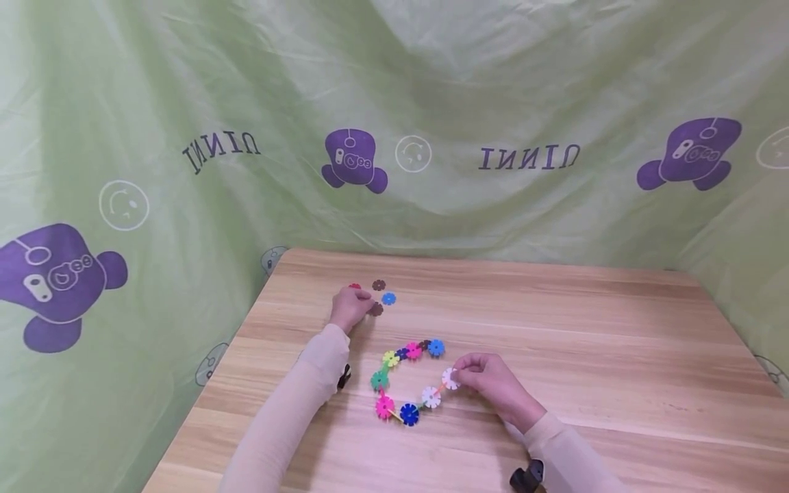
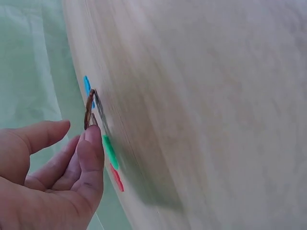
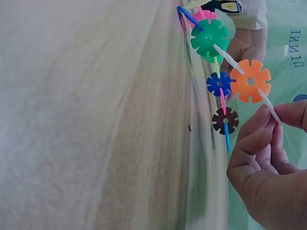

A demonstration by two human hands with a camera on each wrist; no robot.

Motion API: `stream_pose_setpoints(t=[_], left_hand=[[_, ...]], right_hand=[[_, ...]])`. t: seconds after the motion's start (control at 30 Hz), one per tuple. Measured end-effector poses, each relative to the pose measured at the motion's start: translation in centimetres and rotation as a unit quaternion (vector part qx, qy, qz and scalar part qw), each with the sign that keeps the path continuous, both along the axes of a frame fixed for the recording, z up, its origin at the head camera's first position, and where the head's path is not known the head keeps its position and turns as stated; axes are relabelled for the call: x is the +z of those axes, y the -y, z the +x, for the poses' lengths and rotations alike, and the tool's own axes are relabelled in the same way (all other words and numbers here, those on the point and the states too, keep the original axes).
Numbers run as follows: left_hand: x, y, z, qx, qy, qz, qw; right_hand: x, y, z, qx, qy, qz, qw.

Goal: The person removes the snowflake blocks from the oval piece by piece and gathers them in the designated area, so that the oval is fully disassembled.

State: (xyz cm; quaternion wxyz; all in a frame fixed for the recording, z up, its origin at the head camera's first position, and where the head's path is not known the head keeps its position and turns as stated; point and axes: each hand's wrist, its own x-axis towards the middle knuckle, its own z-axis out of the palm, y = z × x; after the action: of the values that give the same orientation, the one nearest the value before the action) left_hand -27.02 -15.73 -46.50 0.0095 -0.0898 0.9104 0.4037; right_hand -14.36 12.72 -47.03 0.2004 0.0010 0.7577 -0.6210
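Right hand: thumb and forefinger of the right hand [image 1: 493,383] pinch the white end disc [image 1: 451,378]; the grip is narrow, holding that disc.
Left hand: the left hand [image 1: 350,307] has its thumb apart from its fingers, a fairly wide grip; its fingertips are at the near brown disc [image 1: 376,310], though whether they touch it is unclear.
Chain: the chain [image 1: 379,381] is on the worktop [image 1: 616,342] between the hands, bent like a C, with its gap to the right.
Chain ends: the blue end disc [image 1: 436,348] is apart from the white one, which joins an orange disc [image 3: 250,81].
Loose discs: far brown disc [image 1: 379,285], loose blue disc [image 1: 388,298], red disc [image 1: 354,287] partly behind the left hand, green disc [image 2: 110,152].
Sleeves: pale sleeves [image 1: 271,418] on both arms.
Backdrop: green cloth [image 1: 431,219] with purple figures [image 1: 350,156].
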Motion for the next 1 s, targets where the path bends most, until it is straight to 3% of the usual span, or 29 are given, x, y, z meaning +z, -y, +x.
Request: stream_pose_setpoints(t=[0.2,0.27,0.37,0.53,0.63,0.8,1.0], left_hand=[[0.3,-0.3,0.4,-0.009,-0.032,0.009,0.9994],[0.5,-0.9,0.9,-0.039,-0.045,0.012,0.9981],[1.3,-2.1,1.8,-0.108,-0.025,0.028,0.9934],[2.7,-4.6,4.1,-0.253,0.040,0.039,0.9658],[2.9,-6.0,5.2,-0.315,0.069,0.050,0.9452],[2.7,-7.8,6.7,-0.366,0.115,0.073,0.9204],[2.4,-8.8,7.9,-0.400,0.149,0.087,0.9001]], right_hand=[[-0.2,0.0,0.0,0.002,-0.004,0.004,1.000],[-0.1,0.0,0.1,0.001,-0.004,0.004,1.000],[-0.1,0.1,0.1,0.001,-0.004,0.001,1.000],[0.0,0.3,0.2,-0.003,-0.008,-0.003,1.000],[0.0,0.3,0.1,0.000,-0.015,-0.005,1.000],[0.1,0.0,0.2,0.017,-0.027,-0.014,0.999],[0.2,-0.3,0.1,0.027,-0.033,-0.021,0.999]])
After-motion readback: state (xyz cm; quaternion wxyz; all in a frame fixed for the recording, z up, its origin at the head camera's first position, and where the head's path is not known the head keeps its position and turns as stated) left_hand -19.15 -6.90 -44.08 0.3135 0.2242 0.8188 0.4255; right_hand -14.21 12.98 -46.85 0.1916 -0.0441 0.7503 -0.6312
